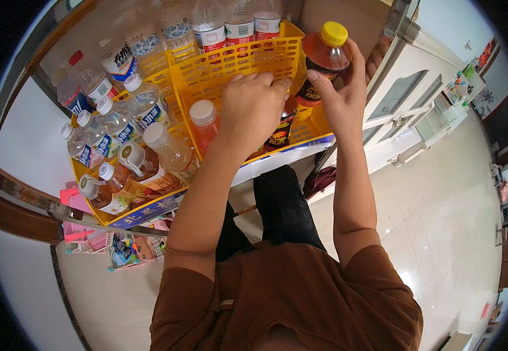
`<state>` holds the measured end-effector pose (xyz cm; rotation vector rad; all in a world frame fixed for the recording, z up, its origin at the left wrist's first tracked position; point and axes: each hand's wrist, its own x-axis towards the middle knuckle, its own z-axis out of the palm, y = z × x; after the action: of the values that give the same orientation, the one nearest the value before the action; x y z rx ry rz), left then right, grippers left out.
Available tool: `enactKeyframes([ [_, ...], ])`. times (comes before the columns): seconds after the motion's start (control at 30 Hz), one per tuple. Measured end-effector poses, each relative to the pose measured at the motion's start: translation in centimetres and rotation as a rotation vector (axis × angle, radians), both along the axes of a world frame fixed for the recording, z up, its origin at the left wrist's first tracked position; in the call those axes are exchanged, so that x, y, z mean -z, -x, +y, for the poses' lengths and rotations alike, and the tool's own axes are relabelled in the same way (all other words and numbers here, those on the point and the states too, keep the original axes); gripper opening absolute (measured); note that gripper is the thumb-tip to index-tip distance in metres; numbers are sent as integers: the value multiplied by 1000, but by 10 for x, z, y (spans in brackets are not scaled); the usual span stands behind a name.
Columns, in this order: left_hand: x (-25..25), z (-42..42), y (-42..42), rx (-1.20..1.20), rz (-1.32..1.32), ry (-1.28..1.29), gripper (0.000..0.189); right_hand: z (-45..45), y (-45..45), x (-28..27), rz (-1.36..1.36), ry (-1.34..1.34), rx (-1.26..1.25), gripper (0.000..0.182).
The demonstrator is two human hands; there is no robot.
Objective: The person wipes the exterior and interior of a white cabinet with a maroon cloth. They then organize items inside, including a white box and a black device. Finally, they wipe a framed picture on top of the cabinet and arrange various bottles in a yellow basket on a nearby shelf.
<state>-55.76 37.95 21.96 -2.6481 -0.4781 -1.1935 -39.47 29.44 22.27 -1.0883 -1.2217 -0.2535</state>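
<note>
My right hand [346, 92] holds an amber drink bottle with a yellow cap [326, 57], slightly tilted, over the right end of a yellow perforated plastic basket [240, 55]. Inside that basket, my left hand [256, 101] has its fingers curled over the top of a dark-labelled bottle [281, 127], whose cap is largely hidden by the fingers. Left of this hand stands a white-capped bottle of pinkish drink [204, 120]. A second yellow basket [137, 206] adjoins on the left, with several clear water bottles [115, 118] and brown tea bottles [126, 182] upright in it.
Behind the baskets stand several clear bottles with red-and-white labels [240, 28]. A white cabinet [401, 96] is at the right. Pink toys [91, 239] lie below the left basket. My legs [280, 206] are just under the basket's front edge, above a pale tiled floor [433, 197].
</note>
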Motion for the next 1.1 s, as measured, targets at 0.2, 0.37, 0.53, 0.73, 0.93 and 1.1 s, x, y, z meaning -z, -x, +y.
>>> enactKeyframes([
  [0.2, 0, 0, 2, -5, 4, -20, 25, -23, 6, 28, 144, 72, -23, 77],
  [0.37, -2, -2, 1, -3, 13, -11, 25, -10, -5, 60, 161, 184, -17, 78],
  [0.53, 1, 0, 0, -7, 0, 2, 26, -5, -9, 81, 177, 273, 46, 78],
  [0.73, 3, 2, 2, 10, -14, -12, 26, -9, -2, 87, 69, 326, 155, 78],
  [0.93, 2, 1, 4, 11, -14, -30, 27, -12, -1, 101, 19, 267, 186, 74],
  [1.1, 5, 1, 2, 25, -56, -45, 25, -18, 15, 100, 48, 201, 193, 77],
])
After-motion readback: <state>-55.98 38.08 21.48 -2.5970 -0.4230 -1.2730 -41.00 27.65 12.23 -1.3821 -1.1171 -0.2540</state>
